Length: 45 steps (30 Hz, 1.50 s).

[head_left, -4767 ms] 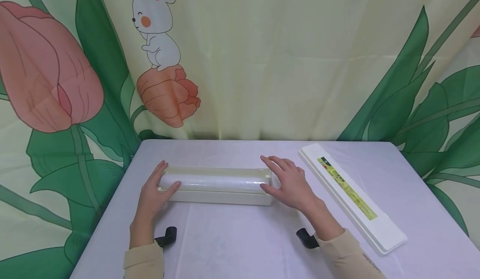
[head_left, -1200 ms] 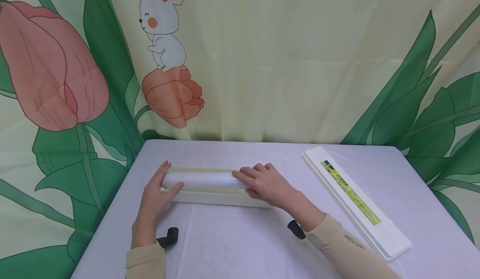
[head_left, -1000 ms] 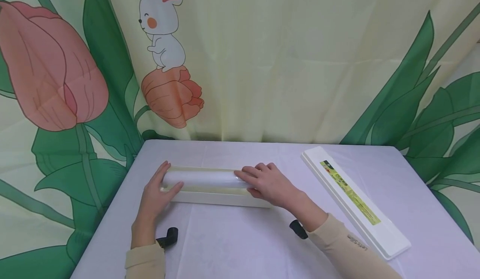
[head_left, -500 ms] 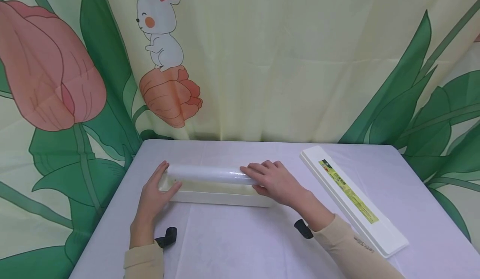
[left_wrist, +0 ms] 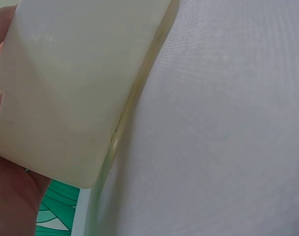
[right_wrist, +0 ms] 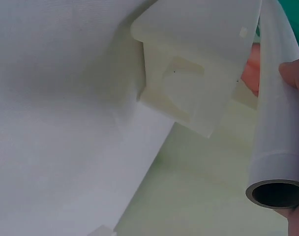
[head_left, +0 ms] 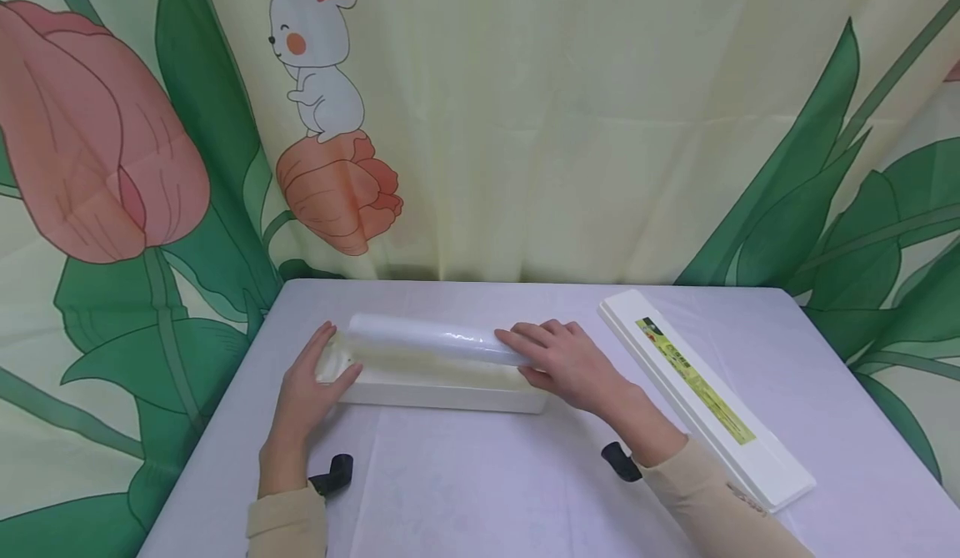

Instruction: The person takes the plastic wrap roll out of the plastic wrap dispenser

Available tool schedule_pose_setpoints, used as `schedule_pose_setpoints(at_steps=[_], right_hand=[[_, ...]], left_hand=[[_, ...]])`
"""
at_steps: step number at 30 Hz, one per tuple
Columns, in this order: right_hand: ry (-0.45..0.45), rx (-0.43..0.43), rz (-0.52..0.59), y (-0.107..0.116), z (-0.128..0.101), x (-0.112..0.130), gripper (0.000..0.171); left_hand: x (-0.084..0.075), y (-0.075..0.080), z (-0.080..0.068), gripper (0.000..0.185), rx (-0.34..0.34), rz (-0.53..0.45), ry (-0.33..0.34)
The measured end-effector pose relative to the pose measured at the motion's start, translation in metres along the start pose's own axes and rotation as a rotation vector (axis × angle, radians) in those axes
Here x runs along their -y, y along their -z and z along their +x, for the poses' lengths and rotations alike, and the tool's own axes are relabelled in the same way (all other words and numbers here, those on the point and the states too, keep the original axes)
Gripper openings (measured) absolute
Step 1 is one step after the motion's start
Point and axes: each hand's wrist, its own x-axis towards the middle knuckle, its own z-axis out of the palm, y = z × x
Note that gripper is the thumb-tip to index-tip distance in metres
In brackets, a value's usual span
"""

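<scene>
The white cling-film roll (head_left: 427, 339), earlier seated in the cream plastic tray (head_left: 442, 391), had risen in my curled right hand (head_left: 566, 362); my flat left hand (head_left: 307, 387) steadied the tray's nine-o'clock end, the long white lid (head_left: 705, 395) at three o'clock.

A roll of clear cling film (head_left: 423, 339) on a grey tube is held raised above its cream dispenser tray (head_left: 442, 391), lying across from nine to three o'clock. The open tube end is seen at the three o'clock side. The long tray rests flat on the table.

Right hand (head_left: 567, 364) curled, gripping; left hand (head_left: 310, 384) seemingly flat.
</scene>
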Motion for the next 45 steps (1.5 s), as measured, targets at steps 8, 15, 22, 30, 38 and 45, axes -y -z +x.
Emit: schedule_pose_setpoints(at_steps=[8,15,22,30,38,45], right_hand=[[-0.057,-0.003,0.044,0.005,-0.011,-0.003,0.06],[-0.117,-0.022,0.083,0.01,-0.019,-0.007,0.063],[-0.146,-0.07,0.06,0.011,-0.029,-0.011,0.065],[-0.198,-0.1,0.054,0.012,-0.039,-0.015,0.065],[-0.262,-0.099,0.043,0.015,-0.048,-0.017,0.066],[-0.286,-0.165,0.005,0.016,-0.058,-0.019,0.067]], left_hand=[[0.001,-0.001,0.0,0.077,-0.009,0.006,-0.006],[-0.001,-0.001,-0.001,0.078,-0.006,0.008,0.009],[-0.003,-0.001,-0.001,0.078,0.001,0.012,0.026],[-0.003,-0.001,-0.002,0.077,-0.006,0.025,0.016],[-0.004,0.0,-0.001,0.078,-0.009,0.025,0.01],[-0.005,-0.001,-0.002,0.078,-0.007,0.023,0.019]])
